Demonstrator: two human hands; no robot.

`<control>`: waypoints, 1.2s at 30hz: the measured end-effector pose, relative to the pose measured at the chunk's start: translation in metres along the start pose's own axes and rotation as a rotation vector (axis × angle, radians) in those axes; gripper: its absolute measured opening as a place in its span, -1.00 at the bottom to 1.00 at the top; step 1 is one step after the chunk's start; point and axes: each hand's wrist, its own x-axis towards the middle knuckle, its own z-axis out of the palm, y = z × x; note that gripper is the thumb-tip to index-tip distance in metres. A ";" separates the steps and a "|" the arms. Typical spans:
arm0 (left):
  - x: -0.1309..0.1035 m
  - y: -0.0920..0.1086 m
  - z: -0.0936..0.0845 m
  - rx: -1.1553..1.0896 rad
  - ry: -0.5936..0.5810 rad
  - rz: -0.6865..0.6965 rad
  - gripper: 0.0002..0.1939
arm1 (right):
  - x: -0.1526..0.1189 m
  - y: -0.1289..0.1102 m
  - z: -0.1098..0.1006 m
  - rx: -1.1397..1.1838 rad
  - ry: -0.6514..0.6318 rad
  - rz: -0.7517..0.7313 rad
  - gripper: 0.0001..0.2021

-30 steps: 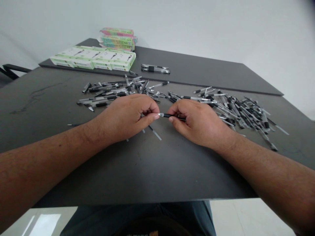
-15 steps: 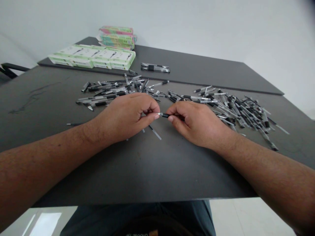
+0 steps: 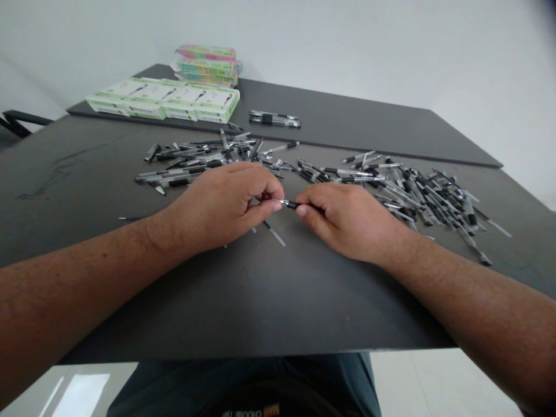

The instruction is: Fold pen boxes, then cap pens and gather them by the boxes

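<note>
A pen with a black grip and silver tip (image 3: 290,204) is held level between my hands above the dark table. My left hand (image 3: 237,200) pinches something thin at the tip end; its fingers hide most of it. My right hand (image 3: 347,217) closes around the pen's black grip, its palm hiding the rear. Below my left hand lies a thin refill (image 3: 274,233) on the table. Behind my left hand spreads a pile of pen parts (image 3: 195,153), and to the right lies a larger pile of clear and black pen pieces (image 3: 434,194).
Green and white boxes (image 3: 163,101) stand in a row at the back left of the raised board (image 3: 369,124), with pink and green packs (image 3: 208,65) stacked behind them. A small bundle of pens (image 3: 274,119) lies on that board. The table's front edge is near my lap.
A thin gap with a fine shaft now shows between my left fingertips and the pen's silver tip. My hands have otherwise hardly moved.
</note>
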 end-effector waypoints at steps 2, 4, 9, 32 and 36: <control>0.000 0.000 0.000 -0.003 0.002 0.002 -0.85 | 0.000 0.000 0.000 0.008 -0.004 -0.003 -0.81; 0.000 0.001 0.000 -0.001 0.000 -0.002 -0.85 | 0.000 0.001 0.000 0.027 0.024 0.019 -0.89; 0.000 0.001 -0.001 0.007 0.000 0.002 -0.85 | 0.000 0.003 0.001 0.036 0.026 0.011 -0.93; 0.000 0.001 -0.002 -0.003 -0.045 -0.025 -0.73 | 0.000 0.001 0.001 0.007 -0.003 -0.027 -0.78; 0.001 0.001 -0.002 0.012 -0.052 -0.028 -0.77 | 0.000 0.002 0.002 -0.010 -0.030 -0.036 -0.74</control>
